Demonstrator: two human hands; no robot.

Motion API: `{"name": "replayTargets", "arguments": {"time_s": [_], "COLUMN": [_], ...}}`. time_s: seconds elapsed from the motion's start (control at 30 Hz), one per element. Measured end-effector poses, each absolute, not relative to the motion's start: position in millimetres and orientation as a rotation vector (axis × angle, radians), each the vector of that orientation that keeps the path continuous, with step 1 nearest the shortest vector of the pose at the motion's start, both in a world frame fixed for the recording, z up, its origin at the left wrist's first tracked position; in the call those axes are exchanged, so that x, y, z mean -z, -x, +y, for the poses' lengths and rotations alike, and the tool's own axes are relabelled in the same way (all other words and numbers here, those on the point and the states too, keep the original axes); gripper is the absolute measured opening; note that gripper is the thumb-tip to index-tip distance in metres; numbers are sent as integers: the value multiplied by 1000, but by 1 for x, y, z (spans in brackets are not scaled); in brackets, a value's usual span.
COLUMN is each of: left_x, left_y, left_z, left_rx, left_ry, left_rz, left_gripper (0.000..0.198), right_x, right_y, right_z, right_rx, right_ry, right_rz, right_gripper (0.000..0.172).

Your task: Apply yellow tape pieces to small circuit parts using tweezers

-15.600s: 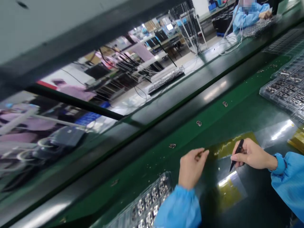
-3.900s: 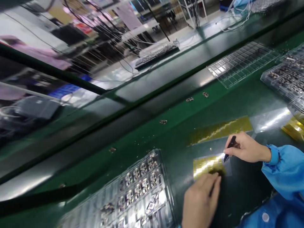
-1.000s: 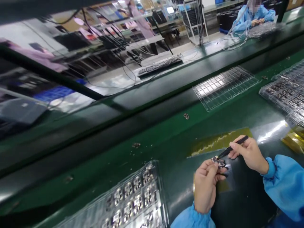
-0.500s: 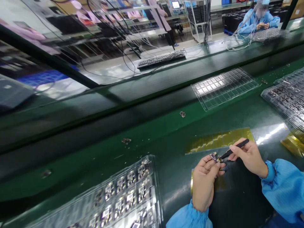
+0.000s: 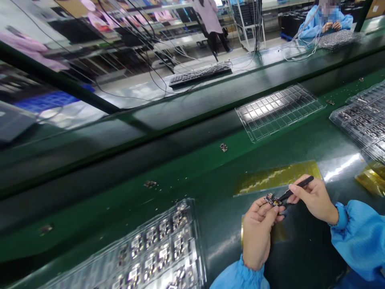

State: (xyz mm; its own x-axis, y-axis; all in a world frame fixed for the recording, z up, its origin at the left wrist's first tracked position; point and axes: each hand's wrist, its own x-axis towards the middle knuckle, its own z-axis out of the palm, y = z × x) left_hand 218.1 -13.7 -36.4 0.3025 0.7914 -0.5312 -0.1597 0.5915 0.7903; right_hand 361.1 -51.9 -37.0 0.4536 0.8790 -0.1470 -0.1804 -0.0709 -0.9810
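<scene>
Between the thumb and fingers of my left hand [image 5: 261, 228] is a small dark circuit board [image 5: 273, 200] with bright parts on it. My right hand [image 5: 314, 198] grips black tweezers [image 5: 296, 188], whose tip points down onto the board's right side; whether the tip touches it I cannot tell. Just behind my hands lies a sheet with yellow film strips [image 5: 276, 176]. A second yellow piece [image 5: 279, 234] is partly covered by my left hand. Left of my hands, a clear tray [image 5: 197, 245] holds several circuit boards in its pockets.
A clear compartment tray [image 5: 279, 112] lies farther back. Stacked trays of boards [image 5: 361, 118] stand at the right, with yellow film [image 5: 373, 178] before them. Loose boards [image 5: 223, 147] lie on the green belt. Beyond the dark ledge is a keyboard [image 5: 200, 75]; a co-worker [image 5: 327, 24] sits far right.
The loose boards on the belt and the empty back tray have shifted slightly left in view. My hands hold nearly the same pose on the board and tweezers. A person in the background has moved.
</scene>
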Motion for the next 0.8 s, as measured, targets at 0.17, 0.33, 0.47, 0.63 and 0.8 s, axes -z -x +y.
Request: {"name": "replayTargets", "arguments": {"time_s": [0.17,0.33,0.47,0.63,0.8], "left_x": [37,39,42,45,46], "left_y": [-218,-218,-217,-217,-215], "left_z": [-14,-13,-14,-15,-13], "left_rx": [-699,-704,-716,-732,-720], "left_ry": [-686,-703,-725,-738,-713], "left_rz": [1089,1089,1087,1085,1063], "left_gripper": [44,41,35,32,32], "right_x": [37,37,37,36,35], "right_y": [-362,-361,-360,-365,-370], "right_z": [-52,-52,-55,-62,-66], "right_rx": [-993,-996,-969,-805,-567], "right_ry": [1376,1376,1377,1388,1370], "right_rz": [-691,-706,-745,-1074,-1252], "right_gripper": [33,32,30,17,8]}}
